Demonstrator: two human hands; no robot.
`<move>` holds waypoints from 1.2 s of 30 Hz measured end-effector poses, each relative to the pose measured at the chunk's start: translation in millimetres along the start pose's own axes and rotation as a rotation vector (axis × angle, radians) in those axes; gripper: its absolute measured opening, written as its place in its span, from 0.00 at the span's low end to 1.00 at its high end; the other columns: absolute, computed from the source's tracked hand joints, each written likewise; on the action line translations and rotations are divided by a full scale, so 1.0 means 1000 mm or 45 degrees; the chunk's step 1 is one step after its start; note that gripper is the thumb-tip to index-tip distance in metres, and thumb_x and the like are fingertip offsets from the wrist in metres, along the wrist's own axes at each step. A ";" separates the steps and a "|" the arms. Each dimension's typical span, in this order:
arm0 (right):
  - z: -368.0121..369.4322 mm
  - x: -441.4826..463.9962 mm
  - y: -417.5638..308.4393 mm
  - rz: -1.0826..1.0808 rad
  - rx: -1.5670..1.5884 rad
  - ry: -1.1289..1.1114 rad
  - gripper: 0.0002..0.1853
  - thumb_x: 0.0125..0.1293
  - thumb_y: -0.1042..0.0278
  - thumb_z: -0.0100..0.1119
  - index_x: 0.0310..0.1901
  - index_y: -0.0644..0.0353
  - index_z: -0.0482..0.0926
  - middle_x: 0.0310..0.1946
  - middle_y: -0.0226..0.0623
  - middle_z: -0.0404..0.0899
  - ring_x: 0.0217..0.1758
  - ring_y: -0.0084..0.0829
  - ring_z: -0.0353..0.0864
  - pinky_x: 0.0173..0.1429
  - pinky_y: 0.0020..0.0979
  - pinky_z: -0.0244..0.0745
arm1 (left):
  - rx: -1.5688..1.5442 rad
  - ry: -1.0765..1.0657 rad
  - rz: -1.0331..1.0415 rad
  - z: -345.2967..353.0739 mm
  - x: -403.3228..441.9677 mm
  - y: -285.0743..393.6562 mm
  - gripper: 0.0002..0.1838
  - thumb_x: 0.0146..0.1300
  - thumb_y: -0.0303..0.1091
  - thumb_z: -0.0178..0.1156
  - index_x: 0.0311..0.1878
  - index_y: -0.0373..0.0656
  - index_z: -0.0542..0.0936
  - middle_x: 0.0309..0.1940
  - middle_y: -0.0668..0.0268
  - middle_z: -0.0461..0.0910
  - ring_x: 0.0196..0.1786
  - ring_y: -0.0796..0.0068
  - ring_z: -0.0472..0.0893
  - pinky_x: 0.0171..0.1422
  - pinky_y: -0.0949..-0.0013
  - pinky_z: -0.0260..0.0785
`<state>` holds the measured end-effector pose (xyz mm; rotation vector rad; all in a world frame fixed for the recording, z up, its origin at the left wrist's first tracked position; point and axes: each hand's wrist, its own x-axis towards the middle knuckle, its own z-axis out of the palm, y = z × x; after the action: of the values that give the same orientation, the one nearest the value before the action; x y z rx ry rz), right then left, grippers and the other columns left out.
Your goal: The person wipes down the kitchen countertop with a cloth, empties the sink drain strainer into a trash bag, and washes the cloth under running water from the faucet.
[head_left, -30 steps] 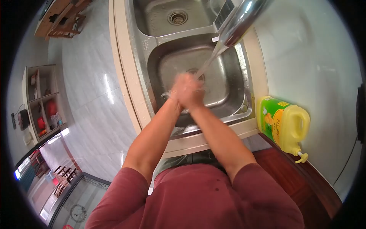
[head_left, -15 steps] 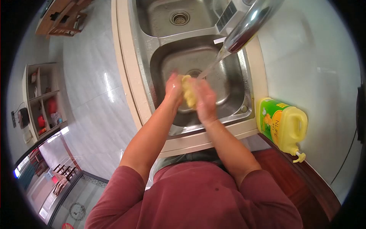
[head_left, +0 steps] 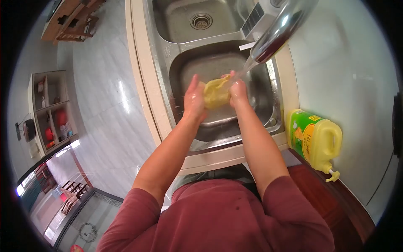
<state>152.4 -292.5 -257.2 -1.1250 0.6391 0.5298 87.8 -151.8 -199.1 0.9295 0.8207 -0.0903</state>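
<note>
A wet yellow cloth is stretched between my two hands above the near basin of a steel sink. My left hand grips its left edge, thumb pointing up and away. On the other side, my right hand is closed round the right end. Water runs from the chrome tap down onto the cloth near my right hand. Motion blurs the cloth slightly, and the fingers behind it are partly hidden.
A second basin with a drain lies beyond. At the right stands a yellow and green pump jug beside the sink edge. A white box with a dark panel sits behind the tap. Open shelves are at far left.
My hands have moved apart; the cloth, bunched between them before, is now spread out. My right hand has shifted right and up to the water stream. The view has shifted slightly.
</note>
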 end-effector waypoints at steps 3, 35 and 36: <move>0.013 -0.081 -0.022 -0.240 0.192 -0.240 0.22 0.82 0.57 0.44 0.60 0.68 0.79 0.54 0.42 0.83 0.58 0.37 0.83 0.65 0.38 0.77 | -0.010 -0.042 -0.086 -0.003 0.002 0.005 0.34 0.75 0.28 0.50 0.83 0.42 0.57 0.62 0.56 0.79 0.59 0.67 0.81 0.64 0.64 0.74; 0.003 0.010 0.021 -0.519 -0.804 0.357 0.20 0.74 0.51 0.57 0.40 0.64 0.83 0.33 0.52 0.84 0.41 0.50 0.85 0.48 0.48 0.78 | 0.216 -0.191 -0.060 0.002 -0.003 0.004 0.36 0.76 0.30 0.50 0.85 0.46 0.53 0.66 0.54 0.75 0.57 0.66 0.80 0.60 0.64 0.75; -0.004 0.014 0.022 -0.403 -0.741 0.390 0.20 0.75 0.52 0.57 0.41 0.65 0.82 0.34 0.51 0.85 0.40 0.47 0.86 0.48 0.46 0.78 | 0.131 -0.136 -0.066 0.000 -0.002 0.004 0.36 0.76 0.28 0.50 0.84 0.45 0.53 0.61 0.57 0.77 0.54 0.67 0.81 0.58 0.65 0.75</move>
<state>146.7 -287.5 -281.9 -1.8463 0.5647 0.2721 87.5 -150.1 -195.0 0.9921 0.7466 -0.2271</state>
